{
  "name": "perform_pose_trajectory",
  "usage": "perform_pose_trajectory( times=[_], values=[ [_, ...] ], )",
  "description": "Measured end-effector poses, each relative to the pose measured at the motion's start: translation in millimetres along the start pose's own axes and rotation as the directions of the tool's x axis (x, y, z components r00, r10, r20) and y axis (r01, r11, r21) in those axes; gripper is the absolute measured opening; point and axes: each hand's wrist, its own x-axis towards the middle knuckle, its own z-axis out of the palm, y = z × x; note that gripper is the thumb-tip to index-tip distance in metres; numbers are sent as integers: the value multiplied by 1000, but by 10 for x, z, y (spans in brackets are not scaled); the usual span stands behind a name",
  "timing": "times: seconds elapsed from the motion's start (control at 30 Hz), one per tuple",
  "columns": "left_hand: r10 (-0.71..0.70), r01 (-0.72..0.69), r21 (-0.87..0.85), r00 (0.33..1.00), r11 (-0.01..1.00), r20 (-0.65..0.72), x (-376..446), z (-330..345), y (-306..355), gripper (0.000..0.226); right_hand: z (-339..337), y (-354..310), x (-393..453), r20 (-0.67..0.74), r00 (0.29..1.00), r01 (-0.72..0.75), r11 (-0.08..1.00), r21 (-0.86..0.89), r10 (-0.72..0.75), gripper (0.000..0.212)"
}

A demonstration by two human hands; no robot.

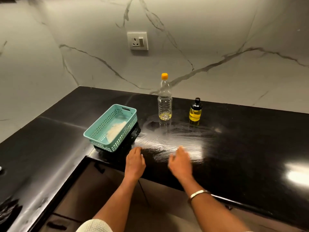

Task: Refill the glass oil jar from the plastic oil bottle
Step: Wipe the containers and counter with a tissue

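A clear plastic oil bottle (165, 99) with an orange cap stands upright on the black counter (242, 131), a little yellow oil in its bottom. To its right stands the small glass oil jar (195, 112), black-topped and mostly full of yellow oil. Both caps are on. My left hand (135, 162) lies flat near the counter's front edge, fingers straight, holding nothing. My right hand (181, 162) hovers just to its right, fingers relaxed and slightly blurred, also holding nothing. Both hands are well in front of the bottle and jar.
A teal perforated basket (93, 134) holding a pale cloth sits left of the bottle. Streaky wipe marks cover the counter between hands and bottle. A wall socket (137, 41) is on the marble backsplash. Dark cabinet fronts lie below the counter edge.
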Motion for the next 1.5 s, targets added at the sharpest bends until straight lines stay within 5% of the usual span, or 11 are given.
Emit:
perform_pose_trajectory(
  times=[0.13, 0.23, 0.37, 0.53, 0.63, 0.8, 0.9, 1.1, 1.2, 1.33, 1.5],
  values=[
    [-16, 18, 22, 997, 1000, -69, 67, -99, -180, 30, 387, -810, -321, 249, 831, 509, 861, 17, -497, 62],
    [-26, 28, 18, 996, 999, -90, 93, -146, -241, 30, 312, -678, -231, 230, 774, 610, 792, -24, -590, 73],
    [-28, 26, -23, 997, 999, -68, 88, -151, -251, 32, 62, -23, 274, 36, 960, 280, 953, -119, -278, 48],
    [-6, 5, -27, 999, 1000, -37, 122, -157, -365, 35, 46, -56, 694, -44, 999, -4, 992, -127, -2, 51],
    [-7, 7, -19, 999, 1000, -34, 189, -165, -421, 34, 271, -652, 445, 35, 968, 249, 969, 1, -249, 39],
    [10, -13, -36, 998, 999, -58, 373, -199, -426, 30, 530, -827, 93, 73, 681, 722, 685, 98, -729, 38],
    [21, -24, -41, 998, 999, -61, 422, -215, -409, 30, 375, -396, 336, -16, 765, 644, 765, 17, -644, 35],
    [13, -14, -60, 1000, 998, -23, 436, -188, -443, 34, 219, -197, 804, -208, 974, 86, 996, -14, -87, 34],
    [1, -3, -62, 999, 998, -33, 485, -178, -492, 35, 323, -632, 963, -3, 986, 164, 986, -28, -164, 43],
    [46, -49, -48, 998, 998, -51, 580, -180, -530, 32, 343, -1074, 1279, 348, 838, 447, 895, 4, -420, 49],
    [99, -102, -46, 993, 994, -65, 619, -155, -565, 32, 273, -897, 1682, 234, 963, 169, 976, -135, -134, 58]
  ],
)
